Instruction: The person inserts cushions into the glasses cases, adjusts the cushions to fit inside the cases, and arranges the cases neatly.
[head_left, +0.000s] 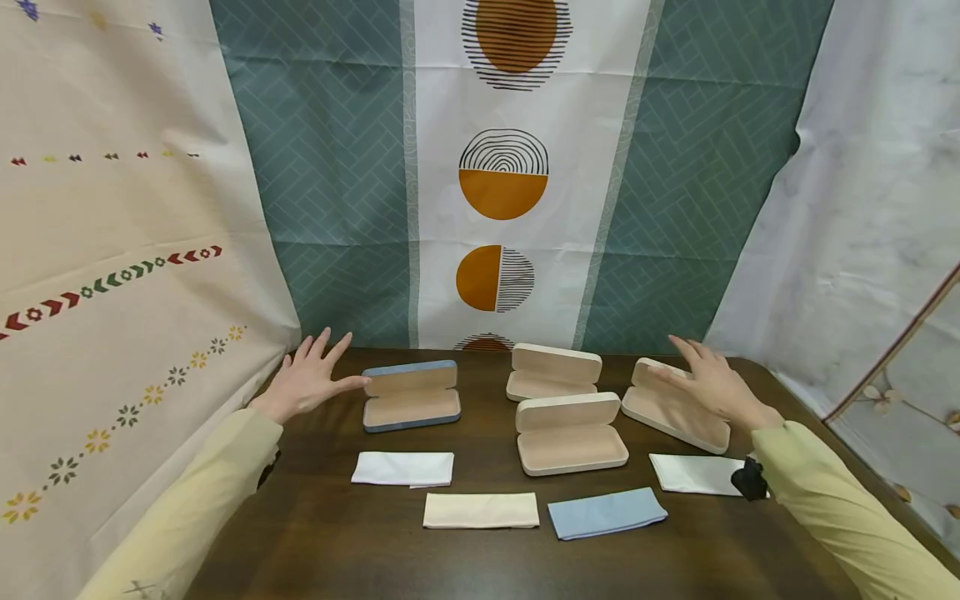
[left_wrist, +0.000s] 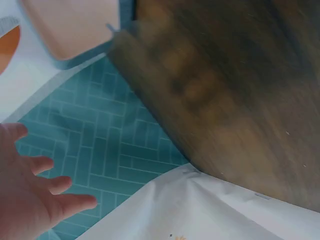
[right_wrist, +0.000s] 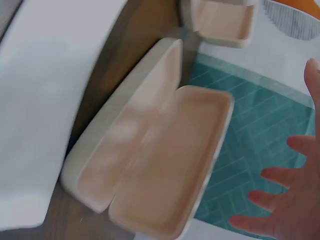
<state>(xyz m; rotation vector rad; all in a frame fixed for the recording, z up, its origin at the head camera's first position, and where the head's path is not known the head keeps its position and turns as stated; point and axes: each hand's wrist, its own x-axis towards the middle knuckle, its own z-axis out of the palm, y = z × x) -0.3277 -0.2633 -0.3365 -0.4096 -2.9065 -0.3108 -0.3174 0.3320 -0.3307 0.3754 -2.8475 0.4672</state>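
Note:
My left hand (head_left: 307, 379) hovers with spread fingers at the left, its thumb tip overlapping the corner of a blue glasses case (head_left: 412, 410) that lies open. Over the far right case, my right hand (head_left: 712, 383) is held out, fingers extended and holding nothing. That cream glasses case (right_wrist: 165, 165) lies open and angled, its pinkish lining facing up. Two more cream cases, a back one (head_left: 551, 385) and a front one (head_left: 573, 446), stand open between the hands. In the left wrist view the spread left fingers (left_wrist: 60, 185) hold nothing.
Folded cloths lie in front of the cases: a white one (head_left: 402, 468), a cream one (head_left: 481, 511), a blue one (head_left: 607, 512) and another white one (head_left: 693, 473) near the right wrist. Patterned curtains (head_left: 337, 167) hang behind the dark wooden table (head_left: 337, 550).

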